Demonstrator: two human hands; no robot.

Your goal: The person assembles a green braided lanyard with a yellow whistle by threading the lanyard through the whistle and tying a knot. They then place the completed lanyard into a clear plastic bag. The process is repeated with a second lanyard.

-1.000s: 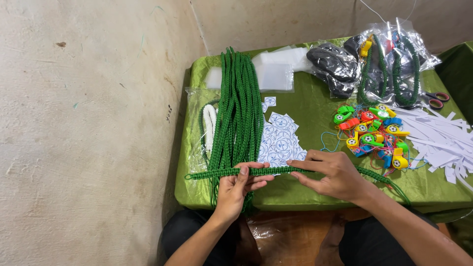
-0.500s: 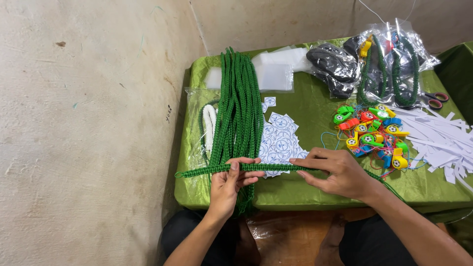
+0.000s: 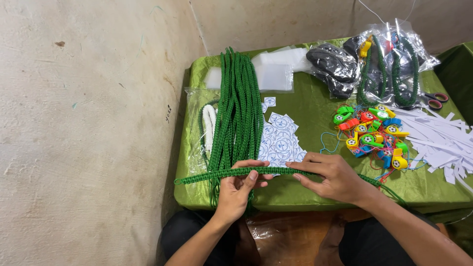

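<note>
**Two hands stretch one green braided cord across desk front**

Green-clothed desk (image 3: 305, 192) fills centre and right of frame; bare plaster wall takes the left.

Nearest, bottom centre: left hand (image 3: 239, 189) pinches the green braided cord (image 3: 276, 170) between thumb and fingers, thumb on top, the short free end sticking out toward the wall. Right hand (image 3: 335, 177) lies just right of it, fingers pressed together flat over the same cord, likely to keep it taut and straight; its tail runs lower right off the desk edge. Cord is a flat, ribbed plait, bright green, slightly bowed, lying along the desk's front edge.

Behind, a thick bundle of matching green cords (image 3: 239, 103) runs front to back, a white cord (image 3: 209, 125) beside it in clear wrap. Small round-printed paper squares (image 3: 281, 140) sit just right. Mid right: pile of coloured toy whistles (image 3: 374, 133), then white paper strips (image 3: 438, 140). Far edge: clear bags (image 3: 276, 71), dark bagged items (image 3: 332, 66), bagged green cords (image 3: 394, 64), scissors (image 3: 436, 101).
</note>
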